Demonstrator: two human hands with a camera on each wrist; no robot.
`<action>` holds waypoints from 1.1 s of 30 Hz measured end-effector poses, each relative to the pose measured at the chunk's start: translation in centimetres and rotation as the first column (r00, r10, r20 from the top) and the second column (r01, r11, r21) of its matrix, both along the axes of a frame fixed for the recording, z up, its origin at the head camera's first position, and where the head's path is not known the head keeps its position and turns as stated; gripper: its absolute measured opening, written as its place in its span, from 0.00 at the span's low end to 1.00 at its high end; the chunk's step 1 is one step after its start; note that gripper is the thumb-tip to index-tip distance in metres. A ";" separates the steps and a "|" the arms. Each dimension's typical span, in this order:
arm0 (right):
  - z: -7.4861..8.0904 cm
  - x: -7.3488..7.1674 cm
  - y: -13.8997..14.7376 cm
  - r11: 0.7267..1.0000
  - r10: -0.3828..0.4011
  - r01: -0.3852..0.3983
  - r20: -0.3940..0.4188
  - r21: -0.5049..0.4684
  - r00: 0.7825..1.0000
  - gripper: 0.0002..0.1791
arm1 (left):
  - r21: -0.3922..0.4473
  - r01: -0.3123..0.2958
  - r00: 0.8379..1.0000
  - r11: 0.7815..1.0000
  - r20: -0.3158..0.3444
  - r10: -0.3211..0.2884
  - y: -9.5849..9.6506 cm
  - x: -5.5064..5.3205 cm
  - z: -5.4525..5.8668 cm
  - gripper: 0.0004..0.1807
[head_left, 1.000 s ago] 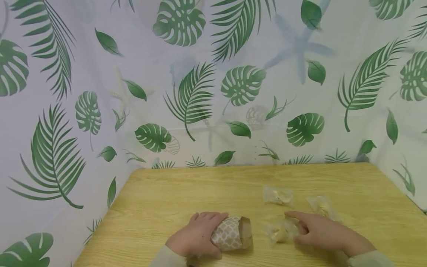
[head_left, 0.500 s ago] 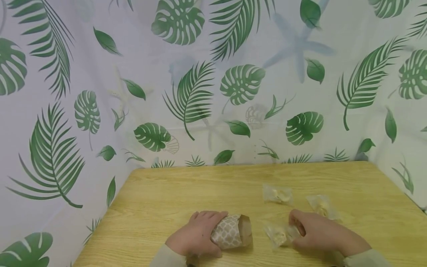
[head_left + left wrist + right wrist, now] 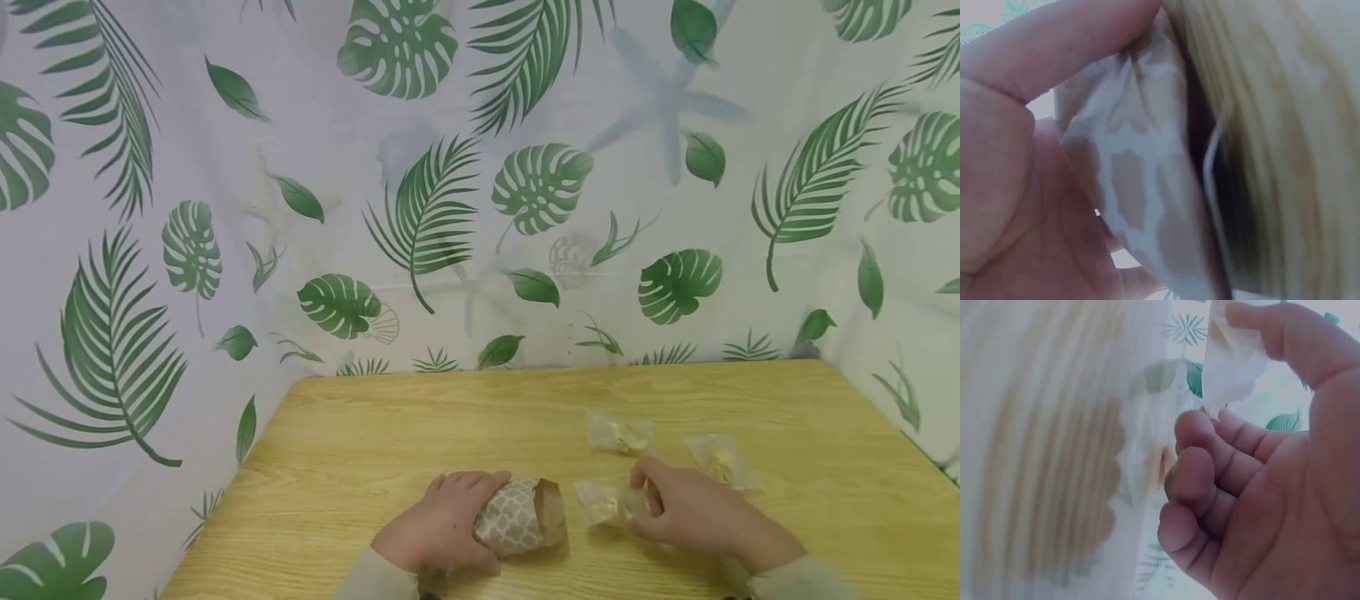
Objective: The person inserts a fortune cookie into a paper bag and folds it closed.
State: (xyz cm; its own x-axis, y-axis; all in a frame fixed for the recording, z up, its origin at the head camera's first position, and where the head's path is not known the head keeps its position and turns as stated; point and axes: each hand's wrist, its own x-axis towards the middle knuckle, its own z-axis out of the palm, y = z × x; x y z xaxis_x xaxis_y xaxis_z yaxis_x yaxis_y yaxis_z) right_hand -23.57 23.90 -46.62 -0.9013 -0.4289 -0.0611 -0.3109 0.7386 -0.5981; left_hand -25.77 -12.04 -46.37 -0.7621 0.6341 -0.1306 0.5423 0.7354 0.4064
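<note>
A small brown paper bag (image 3: 512, 518) with a white lattice pattern lies on its side, its open mouth facing right. My left hand (image 3: 453, 517) grips the bag from its closed end, the thumb on the near side. In the left wrist view, creased patterned paper (image 3: 1129, 169) shows between thumb and fingers. My right hand (image 3: 697, 504) pinches the right end of a clear plastic packet (image 3: 600, 502) with a pale yellow piece inside, just right of the bag's mouth. The right wrist view shows the clear wrapper (image 3: 1232, 369) by the thumb tip, the other fingers curled below.
Two more clear packets with pale yellow contents rest behind the right hand: one packet (image 3: 621, 433) towards the back, another packet (image 3: 720, 460) farther right. The wooden table (image 3: 420, 425) meets a leaf-printed white cloth (image 3: 465, 317) at its back and sides.
My right thumb and index finger have closed on the near packet and brought it left, towards the bag. The left hand and the bag stay in place.
</note>
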 end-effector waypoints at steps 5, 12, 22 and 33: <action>0.3 -0.2 -1.7 1.000 0.015 -0.015 0.004 -0.003 1.000 0.26 | 0.004 0.006 1.000 1.000 0.002 -0.006 0.0 0.0 0.1 0.57; 0.1 -0.7 -3.7 0.999 0.027 -0.027 -0.012 0.028 1.000 0.26 | -0.001 0.018 1.000 1.000 0.006 -0.018 0.0 0.0 0.1 0.58; -0.3 -1.2 -6.3 0.993 -0.038 0.044 -0.055 0.114 0.998 0.25 | 0.012 0.023 1.000 1.000 0.012 -0.023 0.2 0.2 0.1 0.58; 0.4 -1.0 -7.8 0.994 -0.047 0.048 -0.014 0.093 0.999 0.25 | 0.017 0.013 0.999 1.000 0.032 -0.014 0.5 0.6 0.3 0.58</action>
